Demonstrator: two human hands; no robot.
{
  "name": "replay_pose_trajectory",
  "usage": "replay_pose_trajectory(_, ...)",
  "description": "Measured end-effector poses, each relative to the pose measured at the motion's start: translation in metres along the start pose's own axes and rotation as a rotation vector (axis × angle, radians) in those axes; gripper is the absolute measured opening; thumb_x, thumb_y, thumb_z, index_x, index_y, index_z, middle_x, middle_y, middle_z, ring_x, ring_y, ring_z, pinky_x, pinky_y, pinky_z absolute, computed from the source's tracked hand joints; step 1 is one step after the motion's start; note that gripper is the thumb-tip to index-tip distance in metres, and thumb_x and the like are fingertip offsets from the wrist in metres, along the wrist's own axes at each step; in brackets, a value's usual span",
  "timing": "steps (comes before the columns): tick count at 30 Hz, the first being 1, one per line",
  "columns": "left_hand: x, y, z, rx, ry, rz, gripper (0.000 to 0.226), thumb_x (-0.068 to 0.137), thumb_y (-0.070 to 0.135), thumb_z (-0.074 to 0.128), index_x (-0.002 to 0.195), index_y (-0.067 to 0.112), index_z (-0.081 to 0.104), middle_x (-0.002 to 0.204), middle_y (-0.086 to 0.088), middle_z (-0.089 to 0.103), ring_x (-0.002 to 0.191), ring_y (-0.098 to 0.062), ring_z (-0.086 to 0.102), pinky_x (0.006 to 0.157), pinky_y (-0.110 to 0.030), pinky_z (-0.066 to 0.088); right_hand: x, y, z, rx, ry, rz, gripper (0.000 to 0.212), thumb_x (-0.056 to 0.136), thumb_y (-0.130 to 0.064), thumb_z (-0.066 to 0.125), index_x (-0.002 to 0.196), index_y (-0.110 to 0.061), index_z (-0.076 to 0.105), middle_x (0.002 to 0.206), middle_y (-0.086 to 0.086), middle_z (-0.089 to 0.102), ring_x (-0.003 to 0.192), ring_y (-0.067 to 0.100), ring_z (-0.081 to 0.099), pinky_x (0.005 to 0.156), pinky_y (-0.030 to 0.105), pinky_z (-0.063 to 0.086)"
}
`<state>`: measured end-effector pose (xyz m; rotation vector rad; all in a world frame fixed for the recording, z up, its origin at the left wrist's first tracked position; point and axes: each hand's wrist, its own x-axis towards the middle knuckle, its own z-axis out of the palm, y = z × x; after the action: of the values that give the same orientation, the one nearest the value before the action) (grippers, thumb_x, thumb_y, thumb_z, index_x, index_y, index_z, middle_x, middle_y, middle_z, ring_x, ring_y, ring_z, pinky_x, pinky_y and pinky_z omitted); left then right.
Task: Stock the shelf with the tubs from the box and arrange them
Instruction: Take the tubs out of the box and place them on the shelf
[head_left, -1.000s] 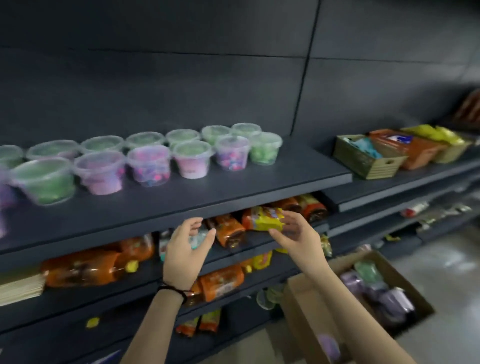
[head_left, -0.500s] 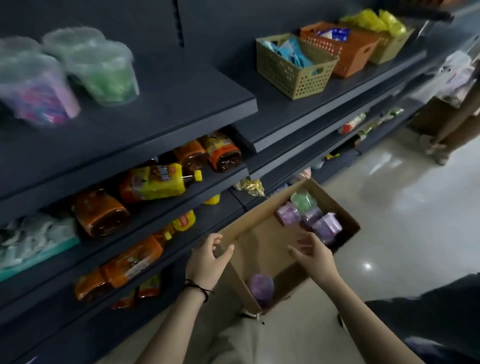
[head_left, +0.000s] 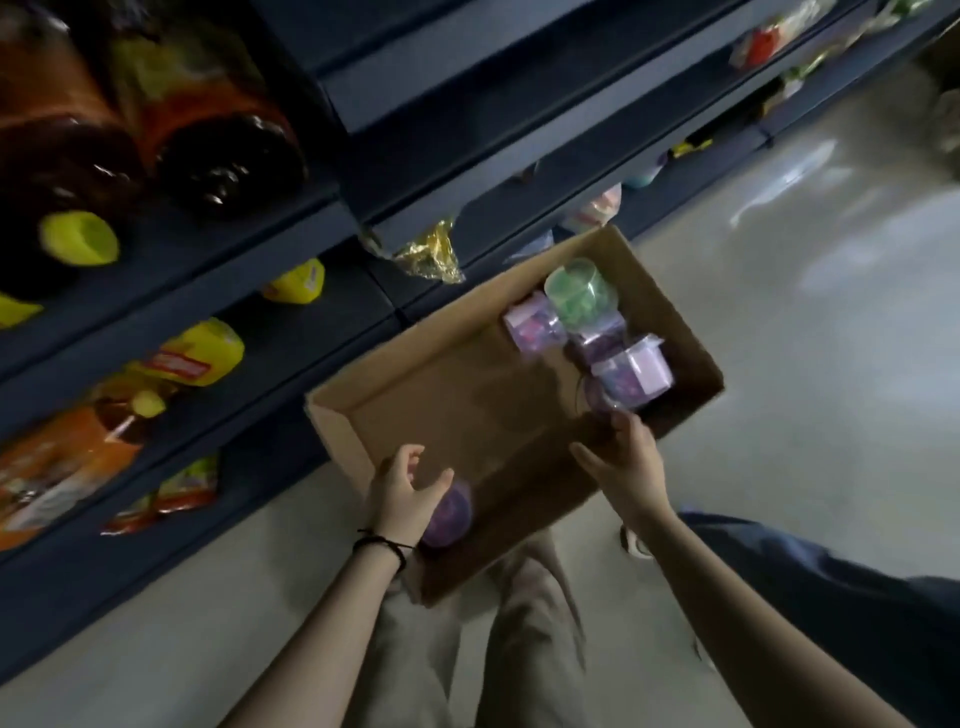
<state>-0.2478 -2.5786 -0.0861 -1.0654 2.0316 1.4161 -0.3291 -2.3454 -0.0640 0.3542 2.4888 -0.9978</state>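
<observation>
Fingers (head_left: 411, 456), L hand (head_left: 402, 491) & R hand (head_left: 626, 467)?
— Apart on both, empty. L over purple tub (head_left: 451, 514), near corner of box (head_left: 457, 384), lower centre; R at tub cluster (head_left: 587, 332), centre-right.
— Risk?
— Rushed 2-hand grab could slip, tub drops.

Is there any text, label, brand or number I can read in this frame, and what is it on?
None is legible.
Red label on the yellow pouch: too blurred to read.
Print on the orange packets: too blurred to read.
On the tubs in the box: no lettering can be made out.
</observation>
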Motion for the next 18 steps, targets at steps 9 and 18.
replay_pose_trajectory(9, 0.06, -0.05, 0.082, -0.071, 0.061, -0.262, 0.061, 0.084, 0.023, 0.07, 0.136, 0.012, 0.04, 0.138, -0.011, 0.044, 0.124, -0.03, 0.044, 0.09, -0.028, 0.034, 0.153, 0.052, -0.009, -0.267, 0.101, -0.082, 0.107, 0.066, -0.031, 0.085, 0.149, -0.007, 0.022, 0.153, 0.016, 0.024, 0.14, 0.034, 0.025, 0.115, 0.042, 0.025)
replay_pose_trajectory(18, 0.086, -0.083, 0.103, 0.252, 0.037, -0.387, 0.113, 0.042, 0.08, 0.067, 0.139, 0.03, 0.035, 0.143, -0.004, 0.038, 0.128, -0.029, 0.039, 0.105, -0.047, 0.035, 0.189, 0.075, 0.002, -0.405, 0.291, -0.013, 0.106, 0.063, -0.046, 0.082, 0.147, -0.019, 0.022, 0.141, 0.02, 0.039, 0.127, 0.039, 0.037, 0.107, 0.048, 0.029)
